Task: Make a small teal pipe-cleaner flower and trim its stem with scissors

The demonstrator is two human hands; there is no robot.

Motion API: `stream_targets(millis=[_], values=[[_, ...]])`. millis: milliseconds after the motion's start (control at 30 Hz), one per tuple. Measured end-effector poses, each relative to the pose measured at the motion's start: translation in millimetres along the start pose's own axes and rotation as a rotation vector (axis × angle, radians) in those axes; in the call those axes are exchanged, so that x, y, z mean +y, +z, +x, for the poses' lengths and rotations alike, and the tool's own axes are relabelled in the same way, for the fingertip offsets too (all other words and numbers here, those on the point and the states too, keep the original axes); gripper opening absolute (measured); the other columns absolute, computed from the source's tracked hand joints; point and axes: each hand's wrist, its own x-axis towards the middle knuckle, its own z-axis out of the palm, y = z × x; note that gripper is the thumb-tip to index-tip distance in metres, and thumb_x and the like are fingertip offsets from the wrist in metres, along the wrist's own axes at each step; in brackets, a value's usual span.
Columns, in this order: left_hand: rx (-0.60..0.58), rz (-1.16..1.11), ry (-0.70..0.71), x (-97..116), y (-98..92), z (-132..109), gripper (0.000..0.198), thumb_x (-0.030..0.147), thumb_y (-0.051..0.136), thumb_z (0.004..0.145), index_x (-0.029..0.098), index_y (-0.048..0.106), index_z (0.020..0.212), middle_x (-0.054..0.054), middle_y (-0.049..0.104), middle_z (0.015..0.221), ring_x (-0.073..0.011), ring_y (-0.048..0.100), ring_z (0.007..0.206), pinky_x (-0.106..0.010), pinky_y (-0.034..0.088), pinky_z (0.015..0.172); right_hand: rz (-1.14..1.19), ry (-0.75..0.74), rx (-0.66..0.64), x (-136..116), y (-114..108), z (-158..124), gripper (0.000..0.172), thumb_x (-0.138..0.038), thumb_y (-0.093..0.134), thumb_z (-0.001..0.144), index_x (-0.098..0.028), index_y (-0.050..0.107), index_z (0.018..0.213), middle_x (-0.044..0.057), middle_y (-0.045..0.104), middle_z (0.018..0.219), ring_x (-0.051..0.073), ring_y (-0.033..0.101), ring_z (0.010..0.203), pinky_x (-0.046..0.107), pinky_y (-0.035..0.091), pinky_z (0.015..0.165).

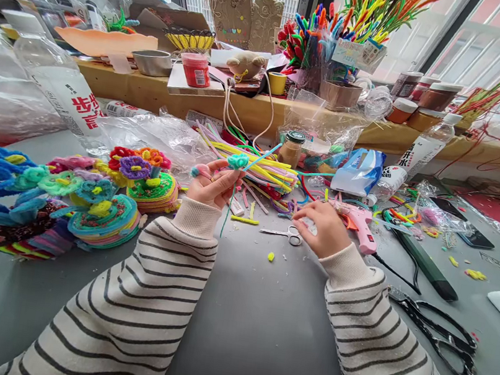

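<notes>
My left hand (215, 186) is closed in a pinch on a teal pipe-cleaner flower (237, 160), held up above the table. A light blue stem slants up to the right from it, and a thin teal strand hangs below the fingers. My right hand (324, 229) is lower, beside small scissors (287, 235) lying on the table. Its thumb and fingers look apart, with nothing plainly held. Just to its right lies a pink glue gun (359, 226). Behind both hands spreads a bundle of yellow and pastel pipe cleaners (266, 174).
Finished pipe-cleaner flowers (101, 209) crowd the left side. On the right lie black-handled scissors (444, 335), a dark green tool (428, 267) and a phone (465, 226). A glass jar (291, 148) stands behind. Water bottles (430, 142) and a cluttered ledge (147, 87) line the back.
</notes>
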Motion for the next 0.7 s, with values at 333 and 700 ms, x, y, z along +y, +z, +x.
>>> stream_targets(millis=[333,700], values=[[-0.022,0.063,-0.018,-7,6.0,-6,0.031,0.009,0.065,0.053,0.017,0.045,0.075,0.004,0.061,0.056,-0.0070,0.057,0.050,-0.016,0.044,0.048,0.228,-0.117,-0.423,-22,17,-2,0.008,-0.022,0.065,0.062,-0.017,0.062,0.068,0.004,0.054,0.073,0.016,0.048,0.073,0.028,0.040,0.067],[-0.167,0.329,0.180,-18,11.0,-15,0.036,0.011,0.068,0.051,0.017,0.045,0.078,0.003,0.061,0.054,-0.0102,0.058,0.052,-0.020,0.044,0.053,0.785,0.387,-0.088,-19,-3,1,0.017,-0.031,0.060,0.064,-0.015,0.054,0.066,0.000,0.055,0.056,0.010,0.051,0.049,0.022,0.041,0.047]])
